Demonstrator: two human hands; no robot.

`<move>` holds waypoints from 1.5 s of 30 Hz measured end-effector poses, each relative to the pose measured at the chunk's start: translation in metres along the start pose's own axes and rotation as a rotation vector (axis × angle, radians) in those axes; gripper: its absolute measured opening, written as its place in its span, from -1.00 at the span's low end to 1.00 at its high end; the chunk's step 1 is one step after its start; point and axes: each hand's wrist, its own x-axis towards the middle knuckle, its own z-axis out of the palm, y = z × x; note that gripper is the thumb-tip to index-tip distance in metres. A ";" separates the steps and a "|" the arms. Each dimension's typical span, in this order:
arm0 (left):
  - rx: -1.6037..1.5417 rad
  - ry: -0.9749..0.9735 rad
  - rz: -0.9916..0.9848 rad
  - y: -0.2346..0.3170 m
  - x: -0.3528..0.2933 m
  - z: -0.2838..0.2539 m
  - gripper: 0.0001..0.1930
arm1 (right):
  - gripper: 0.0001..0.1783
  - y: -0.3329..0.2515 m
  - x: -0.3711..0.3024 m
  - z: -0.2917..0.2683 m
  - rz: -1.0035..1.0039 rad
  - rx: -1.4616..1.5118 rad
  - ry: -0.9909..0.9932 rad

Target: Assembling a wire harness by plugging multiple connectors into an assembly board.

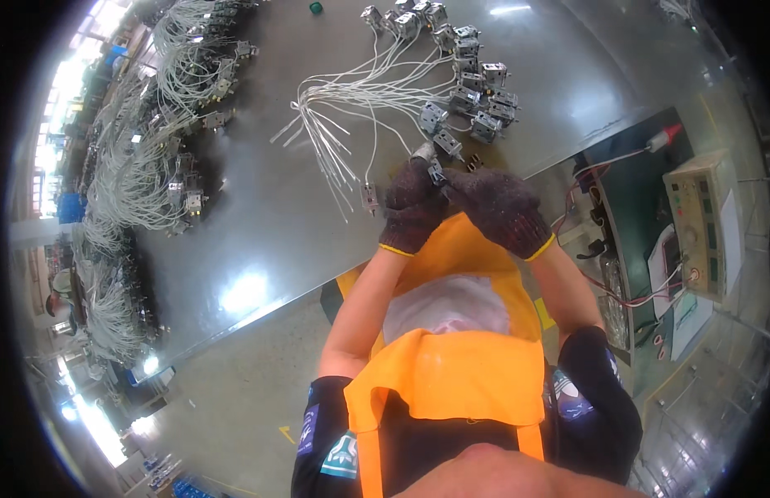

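Note:
My left hand [414, 207], in a dark work glove with a yellow cuff, is closed round a small silvery metal part [435, 170] with a white cable. My right hand [497, 207], gloved the same way, has its fingertips pressed against that part from the other side. Just beyond the hands lies a cluster of similar boxy metal parts [466, 79] on white cables [368, 90], which gather in a bundle to the left. One more metal part [369, 197] lies beside my left glove. Several small brown pieces [474, 162] sit past my right fingers.
The shiny metal table [260, 207] ends in front of my orange apron. Heaps of cabled parts [144, 183] line its left side. At right, a green bench [642, 207] holds a beige meter [700, 224], a red-tipped lead [663, 139] and scissors [660, 344]. A green cap [316, 7] lies far off.

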 end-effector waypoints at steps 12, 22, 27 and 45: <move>0.700 0.006 0.362 0.040 -0.006 0.002 -0.55 | -0.71 0.008 -0.001 0.004 0.002 -0.118 0.008; 0.631 0.076 0.458 0.014 -0.003 0.001 -0.61 | -0.78 0.012 -0.005 0.019 -0.123 -0.179 0.119; 0.640 0.055 0.406 0.015 -0.007 -0.003 -0.62 | -0.69 -0.001 0.008 -0.012 0.044 -0.029 -0.171; 0.694 0.137 0.496 0.026 -0.005 0.007 -0.69 | -0.84 -0.018 0.007 0.007 0.125 -0.200 0.025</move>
